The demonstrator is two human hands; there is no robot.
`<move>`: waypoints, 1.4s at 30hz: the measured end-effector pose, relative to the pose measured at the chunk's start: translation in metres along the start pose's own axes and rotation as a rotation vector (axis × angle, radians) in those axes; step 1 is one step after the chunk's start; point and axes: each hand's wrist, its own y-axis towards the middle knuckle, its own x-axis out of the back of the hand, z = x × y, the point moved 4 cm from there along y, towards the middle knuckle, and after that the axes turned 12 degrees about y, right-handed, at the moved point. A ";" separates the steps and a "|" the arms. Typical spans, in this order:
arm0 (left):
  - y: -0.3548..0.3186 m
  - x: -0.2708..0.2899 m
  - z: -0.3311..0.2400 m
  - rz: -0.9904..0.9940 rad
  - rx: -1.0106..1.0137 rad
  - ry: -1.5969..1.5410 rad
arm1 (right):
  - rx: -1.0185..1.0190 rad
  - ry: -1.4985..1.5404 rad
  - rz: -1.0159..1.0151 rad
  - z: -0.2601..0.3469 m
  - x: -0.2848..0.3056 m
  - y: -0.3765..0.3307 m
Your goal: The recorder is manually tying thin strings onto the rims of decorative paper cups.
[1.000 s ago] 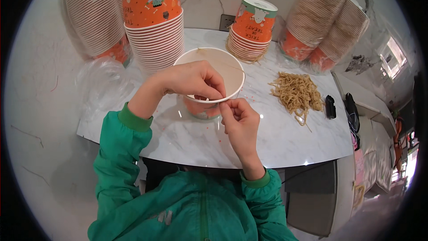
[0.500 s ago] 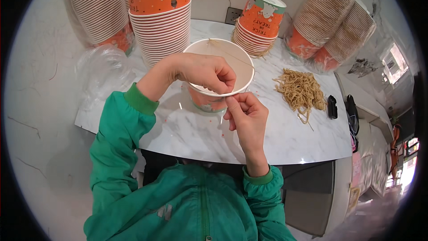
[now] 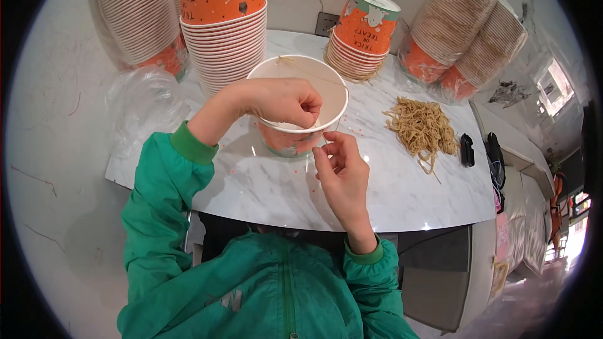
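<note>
A white-lined paper cup (image 3: 284, 141) with an orange outside stands on the marble table (image 3: 389, 201) in front of me. My left hand (image 3: 276, 102) is curled over its near rim, fingers pinched at the edge. My right hand (image 3: 342, 172) sits just below and right of the cup, thumb and forefinger pinched on a thin tan string (image 3: 326, 132) that runs up to the rim. Another strand of string crosses the cup's open mouth.
A pile of tan strings (image 3: 424, 129) lies to the right. Stacks of orange paper cups (image 3: 223, 25) (image 3: 364, 34) stand behind, with bagged stacks at far left (image 3: 135, 16) and right (image 3: 465, 41). Clear plastic wrap (image 3: 141, 107) lies left; small dark objects (image 3: 468, 149) right.
The view has shifted closer over the cup. My right hand has dropped slightly below the rim while still pinching the string; my left hand stays on the rim.
</note>
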 end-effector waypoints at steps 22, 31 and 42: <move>-0.045 0.002 -0.034 -0.676 0.034 0.019 | 0.044 0.183 -0.172 0.009 0.016 -0.007; -0.073 -0.106 -0.058 -0.597 0.145 -0.812 | 0.633 -0.234 -0.016 0.037 0.010 -0.027; -0.103 -0.078 -0.031 -1.010 0.157 -0.811 | 0.852 -0.468 0.031 0.054 0.019 -0.044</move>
